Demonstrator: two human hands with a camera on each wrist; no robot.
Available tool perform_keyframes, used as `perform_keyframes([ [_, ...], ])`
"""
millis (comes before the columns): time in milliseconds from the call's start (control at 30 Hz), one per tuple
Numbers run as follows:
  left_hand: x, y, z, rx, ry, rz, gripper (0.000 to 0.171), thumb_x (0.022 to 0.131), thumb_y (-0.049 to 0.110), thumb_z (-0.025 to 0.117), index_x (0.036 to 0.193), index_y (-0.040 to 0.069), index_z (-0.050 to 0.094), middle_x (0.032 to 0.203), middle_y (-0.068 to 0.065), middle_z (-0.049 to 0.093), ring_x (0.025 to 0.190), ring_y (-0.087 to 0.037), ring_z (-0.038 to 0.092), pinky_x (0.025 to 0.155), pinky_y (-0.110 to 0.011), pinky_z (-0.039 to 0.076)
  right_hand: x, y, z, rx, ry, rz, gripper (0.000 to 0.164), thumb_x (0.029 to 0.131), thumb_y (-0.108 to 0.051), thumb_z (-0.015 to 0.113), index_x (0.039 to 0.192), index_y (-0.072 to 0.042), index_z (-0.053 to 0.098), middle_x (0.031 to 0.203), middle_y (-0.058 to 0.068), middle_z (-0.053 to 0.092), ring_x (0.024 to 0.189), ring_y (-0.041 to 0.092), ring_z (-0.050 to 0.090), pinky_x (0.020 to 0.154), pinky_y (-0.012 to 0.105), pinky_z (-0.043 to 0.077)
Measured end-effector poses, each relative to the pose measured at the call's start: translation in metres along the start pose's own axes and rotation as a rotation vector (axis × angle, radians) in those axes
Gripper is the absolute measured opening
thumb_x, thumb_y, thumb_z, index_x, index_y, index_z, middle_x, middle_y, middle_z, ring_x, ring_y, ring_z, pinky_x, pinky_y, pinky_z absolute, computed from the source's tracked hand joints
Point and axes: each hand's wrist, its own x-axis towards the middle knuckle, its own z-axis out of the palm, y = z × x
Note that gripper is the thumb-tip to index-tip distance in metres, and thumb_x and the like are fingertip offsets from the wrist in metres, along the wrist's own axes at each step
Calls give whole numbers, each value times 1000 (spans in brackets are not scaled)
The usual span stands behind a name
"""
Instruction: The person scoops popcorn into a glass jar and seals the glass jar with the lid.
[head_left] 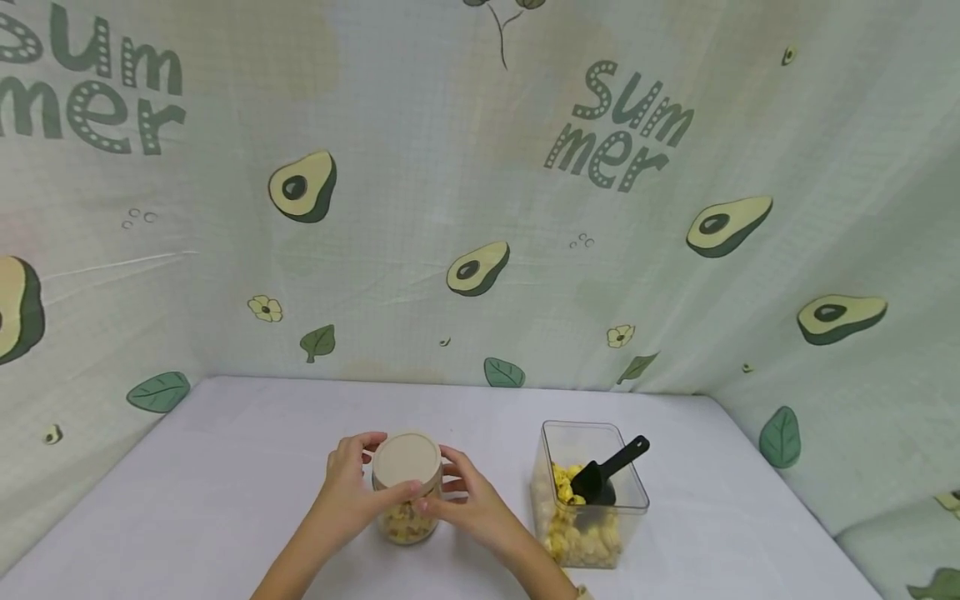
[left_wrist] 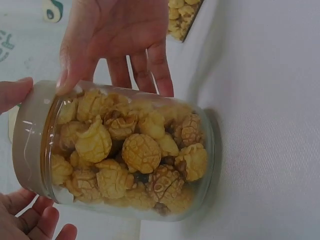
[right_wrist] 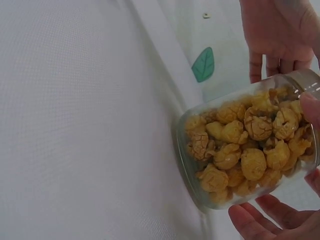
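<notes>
A clear glass jar (head_left: 407, 527) filled with caramel popcorn (left_wrist: 142, 152) stands upright on the table, between both hands. Its round beige lid (head_left: 407, 460) sits on top. My left hand (head_left: 352, 483) holds the lid from the left, thumb across its front edge and fingers around its far side. From the right, my right hand (head_left: 476, 504) grips the jar's upper part, its thumb just below the lid and its fingers around the side. The right wrist view shows the right thumb (right_wrist: 311, 109) on the glass near the rim.
To the right of the jar stands a clear square container (head_left: 632, 500) of popcorn. A black scoop (head_left: 611, 471) leans in it, handle over the right side. White cloth covers the table (head_left: 262, 467). An avocado-print curtain (head_left: 390, 250) hangs behind.
</notes>
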Motion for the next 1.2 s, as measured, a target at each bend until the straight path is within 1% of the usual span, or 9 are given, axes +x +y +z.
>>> perform_keyframes([
  [100, -1, 1, 1, 22, 27, 13, 81, 67, 41, 81, 126, 0, 43, 120, -15, 45, 111, -27, 39, 81, -33, 40, 0, 0, 0, -6, 0, -12, 71, 80, -35, 72, 140, -22, 37, 126, 9, 50, 107, 20, 49, 89, 36, 46],
  [200, -2, 1, 1, 31, 35, 24, 80, 67, 41, 81, 125, 1, 44, 120, -14, 46, 109, -26, 41, 83, -35, 41, 0, 0, 0, -6, -1, -19, 72, 80, -35, 73, 141, -21, 37, 127, 9, 50, 107, 20, 50, 88, 37, 46],
  [300, -2, 0, 1, 17, 30, 43, 79, 67, 40, 81, 126, 1, 45, 120, -13, 47, 108, -24, 44, 87, -38, 42, 0, 1, -1, -4, 7, -25, 73, 79, -36, 73, 141, -21, 37, 127, 9, 51, 106, 19, 50, 87, 36, 47],
  [533, 2, -6, -4, -17, -26, 87, 75, 69, 36, 80, 128, 3, 47, 118, -9, 49, 110, -20, 44, 94, -44, 41, 1, 2, 0, 6, 15, -34, 73, 78, -37, 73, 140, -20, 39, 126, 10, 52, 105, 20, 51, 85, 35, 48],
  [733, 5, -13, -7, -80, -70, 132, 71, 72, 31, 79, 129, 4, 47, 119, -7, 49, 111, -19, 43, 97, -45, 41, 2, 3, 1, 12, 31, -33, 73, 77, -38, 74, 140, -20, 41, 125, 10, 53, 104, 19, 52, 84, 35, 49],
  [833, 7, -18, -8, -105, -86, 152, 66, 73, 30, 78, 128, 8, 49, 119, -3, 50, 111, -16, 44, 98, -40, 41, 3, 4, 1, 14, 34, -38, 73, 77, -38, 74, 140, -20, 41, 124, 10, 54, 103, 19, 53, 85, 34, 49],
  [967, 9, -25, -10, -133, -114, 198, 63, 75, 28, 77, 129, 11, 49, 120, -1, 51, 111, -13, 44, 98, -36, 41, 3, 5, 1, 18, 30, -47, 72, 77, -37, 74, 140, -20, 42, 124, 10, 54, 103, 20, 53, 84, 33, 49],
  [1067, 11, -29, -11, -161, -146, 227, 61, 77, 26, 75, 131, 13, 48, 124, -1, 50, 113, -15, 43, 99, -43, 40, 3, 5, 1, 14, 30, -49, 73, 77, -38, 74, 140, -20, 41, 125, 10, 54, 103, 19, 53, 83, 33, 49],
  [1200, 11, -30, -11, -172, -178, 205, 62, 77, 26, 74, 133, 18, 47, 129, -1, 48, 117, -20, 41, 101, -50, 37, 2, 4, 0, 7, 27, -41, 72, 78, -38, 74, 140, -21, 41, 125, 9, 54, 103, 19, 53, 84, 34, 49],
])
